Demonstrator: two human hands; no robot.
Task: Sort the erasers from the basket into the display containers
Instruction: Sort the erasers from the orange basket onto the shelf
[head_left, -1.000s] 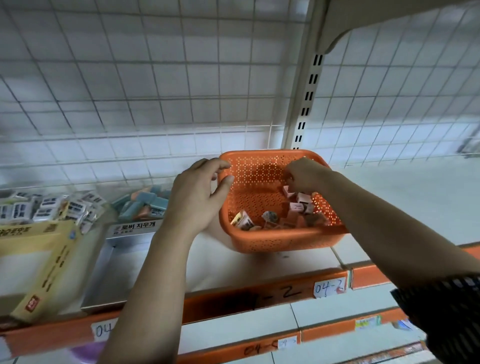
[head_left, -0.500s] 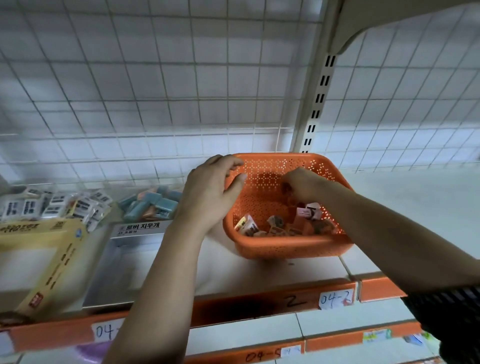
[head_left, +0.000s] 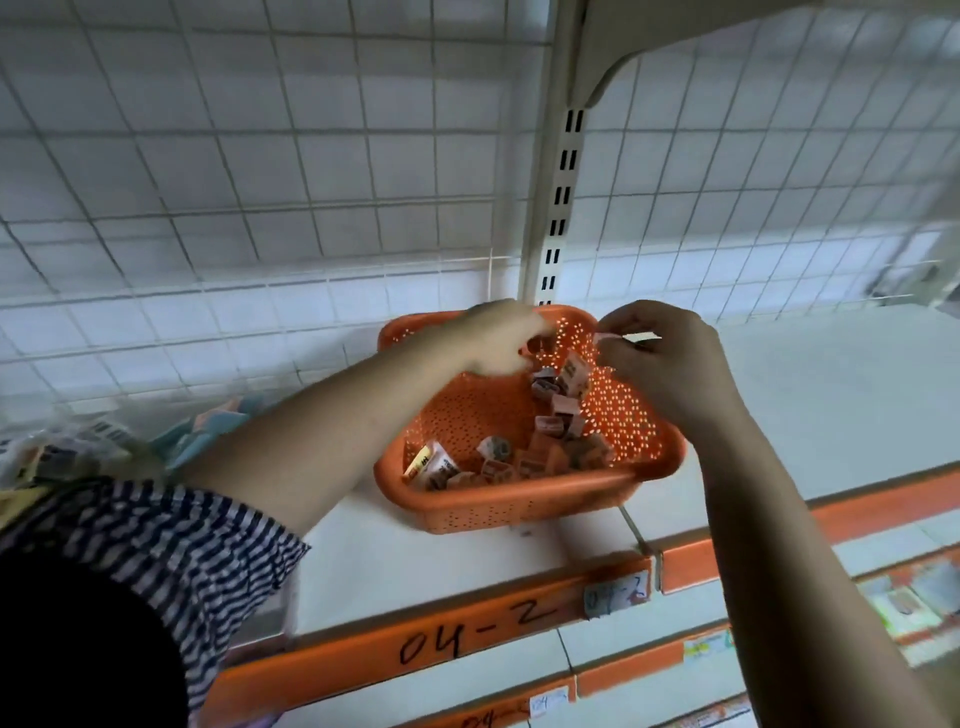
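Both your hands are over the orange basket (head_left: 519, 501) on the white shelf (head_left: 415, 566) marked 04-2. Your right hand (head_left: 662, 358) pinches 1 small pale eraser (head_left: 607, 338) above the loose erasers (head_left: 550, 441). Your left hand (head_left: 501, 338) curls near the far rim, too blurred to read.

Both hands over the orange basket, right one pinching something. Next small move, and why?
Probably lift the right hand clear of the basket and carry its pink eraser left toward the blue erasers: it's pinched above the rim. What the left hand holds is unclear.
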